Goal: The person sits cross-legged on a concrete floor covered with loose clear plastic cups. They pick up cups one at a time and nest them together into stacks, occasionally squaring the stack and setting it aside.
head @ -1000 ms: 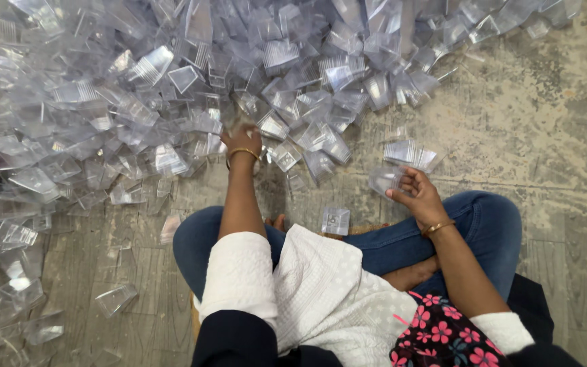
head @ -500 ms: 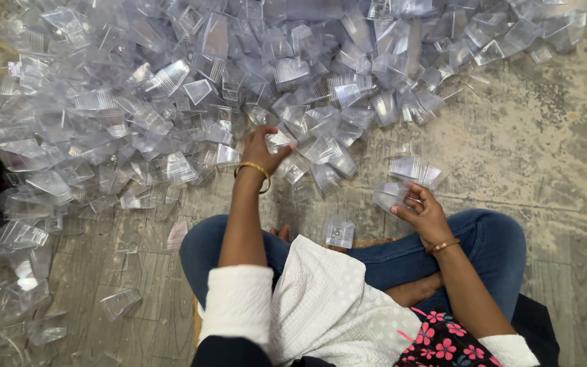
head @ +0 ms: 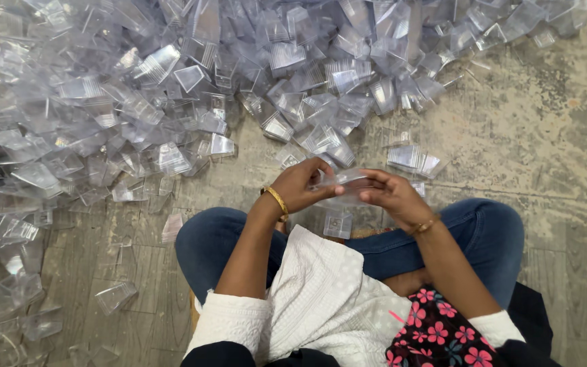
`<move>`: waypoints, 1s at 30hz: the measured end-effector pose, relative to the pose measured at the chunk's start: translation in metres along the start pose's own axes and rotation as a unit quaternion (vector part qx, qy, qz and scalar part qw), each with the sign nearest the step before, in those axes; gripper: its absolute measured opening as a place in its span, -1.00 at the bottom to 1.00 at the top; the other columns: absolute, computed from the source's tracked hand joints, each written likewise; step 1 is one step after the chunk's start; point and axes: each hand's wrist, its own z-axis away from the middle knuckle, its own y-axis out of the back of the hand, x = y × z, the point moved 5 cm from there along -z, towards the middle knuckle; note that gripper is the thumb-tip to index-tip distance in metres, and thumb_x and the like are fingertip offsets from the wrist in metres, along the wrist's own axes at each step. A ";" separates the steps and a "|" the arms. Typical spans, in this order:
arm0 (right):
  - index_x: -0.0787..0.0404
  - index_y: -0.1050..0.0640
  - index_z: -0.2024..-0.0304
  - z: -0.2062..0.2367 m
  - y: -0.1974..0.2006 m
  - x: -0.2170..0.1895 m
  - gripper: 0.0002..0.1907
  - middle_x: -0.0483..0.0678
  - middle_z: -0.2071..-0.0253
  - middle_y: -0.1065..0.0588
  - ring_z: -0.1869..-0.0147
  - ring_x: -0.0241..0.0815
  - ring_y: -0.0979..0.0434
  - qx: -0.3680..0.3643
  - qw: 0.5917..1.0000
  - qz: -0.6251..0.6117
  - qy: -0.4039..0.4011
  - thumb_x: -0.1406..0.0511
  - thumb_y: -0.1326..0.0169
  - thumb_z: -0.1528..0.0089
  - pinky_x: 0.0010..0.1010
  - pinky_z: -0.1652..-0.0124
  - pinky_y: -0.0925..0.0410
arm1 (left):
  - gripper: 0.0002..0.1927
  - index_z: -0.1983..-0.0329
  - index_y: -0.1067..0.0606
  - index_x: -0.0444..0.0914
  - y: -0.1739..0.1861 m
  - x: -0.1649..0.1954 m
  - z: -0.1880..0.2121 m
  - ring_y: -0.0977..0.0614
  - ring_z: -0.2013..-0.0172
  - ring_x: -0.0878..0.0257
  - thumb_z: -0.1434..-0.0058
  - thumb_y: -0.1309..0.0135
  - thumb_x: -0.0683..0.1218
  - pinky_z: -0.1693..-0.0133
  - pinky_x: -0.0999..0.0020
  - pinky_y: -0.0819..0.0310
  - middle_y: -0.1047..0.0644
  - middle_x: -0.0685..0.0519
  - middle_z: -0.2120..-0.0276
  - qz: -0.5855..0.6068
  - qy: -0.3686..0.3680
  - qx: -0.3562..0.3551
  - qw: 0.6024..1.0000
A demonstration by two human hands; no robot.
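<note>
My left hand and right hand meet just above my lap, and between them they grip one clear plastic piece, fingers pinching it from either end. Neither hand is free; both are closed on that single item, the left at its near-left edge, the right curled over its other side.

As I read it, the step in hand is working one piece at chest level: folding, opening or checking it, and I can't tell which, because the plastic is see-through and the fingers cover most of it. The next move, I judge, calls for a light, even pinch from both sides so the thin sheet doesn't crease wrongly or slip.

The piece looks thin, glossy and colourless, with faint fold lines catching the light; it seems stiff enough to hold a shape.

Outward from the hands: a small square clear piece lies between my knees, touching my jeans. A short stack of flattened pieces sits on the floor just beyond my right hand. Farther out, the big heap of clear plastic pieces spreads across the worn floor, with loose strays to my left.
</note>
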 end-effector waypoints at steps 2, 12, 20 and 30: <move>0.36 -0.37 -0.32 -0.009 -0.016 -0.003 -0.38 0.00 -0.14 -0.54 -0.23 -0.17 -0.52 -0.028 0.999 -0.037 0.012 0.36 -0.20 -0.23 -0.32 -0.20 -0.38 | -0.35 -0.17 -0.48 -0.16 -0.001 0.011 -0.002 -0.67 0.08 0.05 -0.20 -0.09 0.35 0.07 0.20 -0.53 -0.62 -0.13 0.10 0.070 -0.080 -0.005 0.994; 0.17 -0.57 -0.13 -0.037 -0.018 -0.006 -0.66 -0.03 -0.01 -0.64 -0.04 -0.19 -0.70 0.152 0.907 0.370 0.132 0.22 -0.11 -0.32 -0.36 -0.06 -0.52 | -0.49 -0.18 -0.53 -0.21 0.027 0.001 -0.006 -0.59 -0.15 0.07 -0.46 0.11 0.23 -0.13 0.20 -0.42 -0.57 -0.09 -0.15 0.147 -0.151 0.134 0.968; 0.06 -0.53 -0.04 -0.050 -0.085 -0.005 -0.61 -0.15 -0.12 -0.47 -0.26 -0.15 -0.40 0.113 0.623 0.707 0.315 0.37 -0.21 -0.15 -0.15 -0.15 -0.25 | -0.67 -0.08 -0.45 -0.19 0.050 -0.021 -0.018 -0.55 -0.07 0.16 -0.45 -0.01 0.11 -0.05 0.15 -0.58 -0.51 0.01 -0.06 0.498 -0.127 0.184 0.838; 0.13 -0.63 0.19 -0.042 -0.066 -0.020 -0.83 -0.11 0.12 -0.54 -0.04 -0.07 -0.53 0.200 0.721 0.575 0.330 0.35 -0.27 -0.15 -0.18 0.00 -0.32 | -0.68 0.04 -0.29 -0.14 0.051 -0.020 -0.019 -0.72 0.19 0.11 -0.36 -0.04 0.12 0.29 0.18 -0.70 -0.55 -0.07 0.07 0.551 -0.049 0.211 0.806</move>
